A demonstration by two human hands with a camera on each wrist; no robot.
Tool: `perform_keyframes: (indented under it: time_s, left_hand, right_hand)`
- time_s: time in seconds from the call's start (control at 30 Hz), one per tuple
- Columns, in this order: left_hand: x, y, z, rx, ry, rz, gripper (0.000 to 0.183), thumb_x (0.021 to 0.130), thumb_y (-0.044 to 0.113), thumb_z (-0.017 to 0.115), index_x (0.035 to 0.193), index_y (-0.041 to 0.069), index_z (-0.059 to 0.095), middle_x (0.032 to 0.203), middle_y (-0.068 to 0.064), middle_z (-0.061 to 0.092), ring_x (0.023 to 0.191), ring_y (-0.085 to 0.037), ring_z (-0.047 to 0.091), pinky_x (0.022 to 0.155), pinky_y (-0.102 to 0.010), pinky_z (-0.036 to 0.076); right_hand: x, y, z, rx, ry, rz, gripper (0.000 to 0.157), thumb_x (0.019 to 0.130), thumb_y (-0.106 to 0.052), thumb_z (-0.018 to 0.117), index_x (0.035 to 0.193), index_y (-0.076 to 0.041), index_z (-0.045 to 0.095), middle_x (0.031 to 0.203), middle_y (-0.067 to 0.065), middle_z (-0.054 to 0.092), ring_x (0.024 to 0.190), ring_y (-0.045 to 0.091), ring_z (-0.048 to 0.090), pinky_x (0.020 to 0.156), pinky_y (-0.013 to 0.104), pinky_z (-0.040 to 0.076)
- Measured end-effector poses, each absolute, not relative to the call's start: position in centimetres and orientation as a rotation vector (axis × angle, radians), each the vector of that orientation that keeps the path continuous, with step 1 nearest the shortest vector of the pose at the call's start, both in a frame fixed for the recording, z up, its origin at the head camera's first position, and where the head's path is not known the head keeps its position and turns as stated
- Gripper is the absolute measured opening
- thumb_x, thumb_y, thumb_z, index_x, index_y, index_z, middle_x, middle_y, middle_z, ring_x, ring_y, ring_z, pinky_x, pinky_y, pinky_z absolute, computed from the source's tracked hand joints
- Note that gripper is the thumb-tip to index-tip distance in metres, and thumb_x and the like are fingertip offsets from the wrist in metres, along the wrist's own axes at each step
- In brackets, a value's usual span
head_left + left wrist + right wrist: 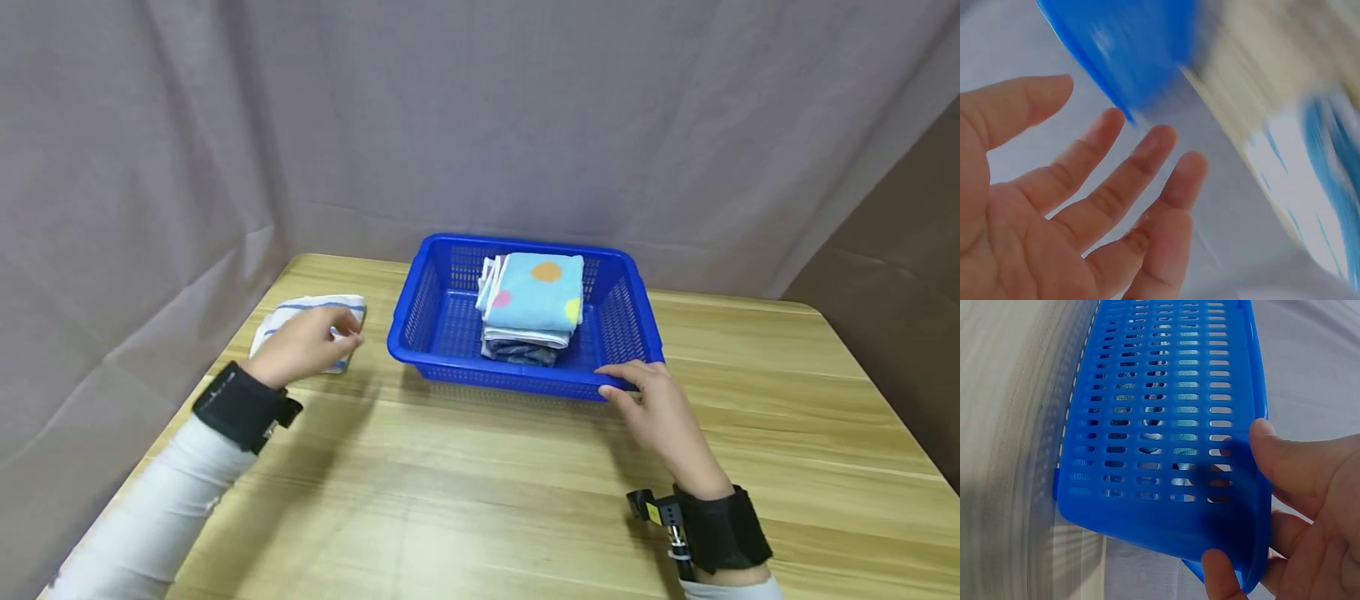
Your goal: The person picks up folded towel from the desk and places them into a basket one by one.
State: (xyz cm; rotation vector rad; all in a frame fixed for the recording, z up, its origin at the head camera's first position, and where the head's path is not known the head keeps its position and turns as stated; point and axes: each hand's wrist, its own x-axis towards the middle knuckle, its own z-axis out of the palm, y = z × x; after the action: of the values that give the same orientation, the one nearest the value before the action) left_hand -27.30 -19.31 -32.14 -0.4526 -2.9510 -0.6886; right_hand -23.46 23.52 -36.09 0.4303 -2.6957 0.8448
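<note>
A blue plastic basket [450,365] stands on the table, its walls pierced with slots. My right hand [656,417] grips the rim at its near right corner; in the right wrist view the thumb [1291,459] lies over the rim. Inside, a folded light blue towel [536,298] with coloured dots tops a stack of folded cloths, a dark one [525,352] among them. My left hand [303,343] hovers over a folded white towel [348,303] with blue stripes, left of the basket. Nothing is between its loosely bent fingers [1107,197].
The wooden table [420,483] runs on to the right of the basket and in front of it. Close behind the basket hangs a grey curtain [480,125], which also covers the left side. Each wrist wears a black strap [240,406] with a small camera.
</note>
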Motion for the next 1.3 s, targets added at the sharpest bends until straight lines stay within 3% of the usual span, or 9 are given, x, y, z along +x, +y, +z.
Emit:
perform_keyframes:
  time_s: [0.17,0.33,0.43,0.57,0.67,0.87,1.1,1.3]
  left_hand:
    - [-31.2,-25.1,-31.2,-0.262,-3.066,-0.671,0.032,0.095,0.024,0.06,0.112,-0.003,0.064,0.112,-0.027,0.066,0.104,-0.042,0.062,0.087,-0.053,0.048]
    - [-35.1,-29.0,-32.9,-0.185,-3.102,-0.695,0.043,0.092,0.02,0.062,0.124,-0.008,0.055,0.122,-0.037,0.057,0.112,-0.05,0.055,0.094,-0.059,0.044]
    - [-36.0,-30.3,-34.6,-0.19,-3.15,-0.743,0.051,0.092,0.017,0.062,0.134,-0.009,0.048,0.129,-0.042,0.049,0.119,-0.054,0.048,0.1,-0.061,0.041]
    - [-35.5,-31.2,-36.3,-0.202,-3.194,-0.739,0.053,0.09,0.012,0.066,0.136,-0.009,0.048,0.134,-0.044,0.045,0.124,-0.057,0.043,0.106,-0.064,0.035]
    - [-34.7,-30.7,-36.9,-0.269,-3.18,-0.72,0.049,0.09,0.012,0.068,0.131,-0.009,0.052,0.128,-0.043,0.049,0.121,-0.057,0.045,0.105,-0.065,0.035]
    - [-30.5,-28.2,-38.2,-0.525,-3.081,-0.773,0.044,0.085,0.013,0.076,0.118,-0.009,0.058,0.106,-0.035,0.058,0.1,-0.047,0.056,0.088,-0.059,0.045]
    - [-22.9,-23.3,-39.0,-0.509,-3.066,-0.716,0.045,0.085,0.022,0.076,0.121,0.0,0.061,0.11,-0.027,0.058,0.096,-0.038,0.061,0.084,-0.058,0.051]
    - [-18.7,-18.0,-39.1,-0.523,-3.101,-0.666,0.047,0.082,0.026,0.08,0.121,0.006,0.063,0.101,-0.011,0.056,0.081,-0.018,0.056,0.073,-0.041,0.053]
  right_hand:
    - [-23.6,23.5,-36.2,0.439,-2.69,0.825,0.024,0.094,-0.009,0.067,0.116,-0.001,0.071,0.105,0.018,0.072,0.09,0.028,0.053,0.07,0.031,0.039]
    - [-23.6,23.6,-36.5,0.427,-2.659,0.814,0.023,0.093,-0.006,0.067,0.114,0.0,0.071,0.102,0.017,0.072,0.09,0.028,0.053,0.07,0.029,0.04]
    - [-23.6,23.5,-36.8,0.424,-2.637,0.83,0.021,0.092,-0.005,0.068,0.113,0.0,0.072,0.099,0.015,0.072,0.091,0.027,0.053,0.07,0.029,0.04]
    - [-23.7,23.1,-37.1,0.436,-2.625,0.873,0.021,0.093,-0.006,0.067,0.112,-0.001,0.072,0.098,0.014,0.071,0.092,0.027,0.052,0.072,0.03,0.04]
    - [-23.7,23.0,-37.1,0.431,-2.618,0.895,0.021,0.094,-0.006,0.066,0.112,0.0,0.072,0.1,0.015,0.071,0.093,0.027,0.051,0.074,0.032,0.039]
    - [-23.6,23.5,-36.8,0.416,-2.623,0.874,0.021,0.093,-0.005,0.066,0.113,0.0,0.072,0.102,0.016,0.071,0.094,0.027,0.051,0.074,0.032,0.038]
    - [-23.6,23.7,-36.2,0.426,-2.627,0.889,0.023,0.094,-0.007,0.065,0.116,0.0,0.071,0.107,0.019,0.071,0.098,0.032,0.053,0.079,0.038,0.04]
    - [-23.6,23.6,-36.6,0.438,-2.632,0.869,0.023,0.093,-0.007,0.067,0.115,0.0,0.071,0.103,0.018,0.07,0.095,0.031,0.053,0.077,0.037,0.04]
